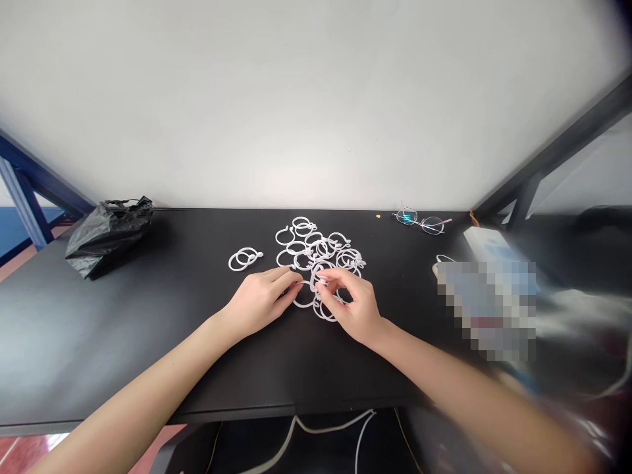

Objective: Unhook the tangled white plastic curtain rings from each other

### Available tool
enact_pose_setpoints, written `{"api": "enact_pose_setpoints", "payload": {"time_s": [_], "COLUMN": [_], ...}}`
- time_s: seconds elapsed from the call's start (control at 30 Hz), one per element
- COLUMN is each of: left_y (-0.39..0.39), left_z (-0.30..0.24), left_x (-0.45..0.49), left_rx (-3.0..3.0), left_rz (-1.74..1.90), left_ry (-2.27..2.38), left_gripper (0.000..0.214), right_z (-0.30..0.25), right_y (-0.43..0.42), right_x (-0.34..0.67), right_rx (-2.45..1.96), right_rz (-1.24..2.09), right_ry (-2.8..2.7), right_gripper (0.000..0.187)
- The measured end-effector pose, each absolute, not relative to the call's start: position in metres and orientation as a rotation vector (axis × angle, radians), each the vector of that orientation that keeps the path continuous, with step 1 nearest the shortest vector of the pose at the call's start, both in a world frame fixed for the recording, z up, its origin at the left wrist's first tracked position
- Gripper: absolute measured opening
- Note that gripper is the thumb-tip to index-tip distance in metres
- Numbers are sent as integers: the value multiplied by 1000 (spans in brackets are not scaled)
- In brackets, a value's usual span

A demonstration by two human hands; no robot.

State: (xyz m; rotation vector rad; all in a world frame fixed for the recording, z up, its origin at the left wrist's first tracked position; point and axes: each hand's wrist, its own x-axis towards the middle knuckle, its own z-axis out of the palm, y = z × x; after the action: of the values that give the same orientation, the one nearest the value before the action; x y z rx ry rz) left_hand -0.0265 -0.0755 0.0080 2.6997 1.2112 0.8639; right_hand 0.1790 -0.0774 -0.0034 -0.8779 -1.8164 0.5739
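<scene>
Between my hands, near the middle of the black table, lies a loose heap of white curtain rings point(299, 255), several of them overlapping. My left hand point(264, 296) is closed in a pinch on the left side of one white curtain ring point(303, 305). Thumb and index finger of my right hand point(353, 303) are pinched at the small joint of a white ring, close to the right side of the ring in my left hand. Whether the two rings are linked I cannot tell. Left of the heap, two overlapping curtain rings point(245, 259) lie apart.
A crumpled black plastic bag point(113, 230) stands at the back left of the table point(197, 382). Eyeglasses point(419, 222) lie at the back right. Further right are a white and blue box point(498, 257) and a blurred-out object point(481, 309). A wall rises behind; white cables point(330, 429) hang below the front edge.
</scene>
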Motion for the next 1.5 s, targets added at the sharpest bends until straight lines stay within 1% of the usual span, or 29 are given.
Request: {"api": "enact_pose_setpoints", "payload": {"time_s": [0.53,0.77,1.0,1.3,1.5], "left_y": [-75,-76,-76,-76,-75], "left_z": [5,7,8,7,5], "left_x": [-27,-26,-28,-27,-27], "left_rx": [2701,2711,2742,2754,2729], "left_rz": [834,839,799,773,781], "left_ry": [1176,1144,1105,1127,1170], "left_gripper": [15,19,30,26,20], "right_z": [-5,-5,-7,-8,-8], "right_y": [-78,-78,-77,-77,-77], "right_x": [178,177,177,176,176], "right_rx": [-883,-895,-882,-894,-896], "right_rz": [532,520,497,512,514], "right_ry": [-1807,-1814,-1818,-1820,-1821], "right_gripper": [12,10,7,10,10]}}
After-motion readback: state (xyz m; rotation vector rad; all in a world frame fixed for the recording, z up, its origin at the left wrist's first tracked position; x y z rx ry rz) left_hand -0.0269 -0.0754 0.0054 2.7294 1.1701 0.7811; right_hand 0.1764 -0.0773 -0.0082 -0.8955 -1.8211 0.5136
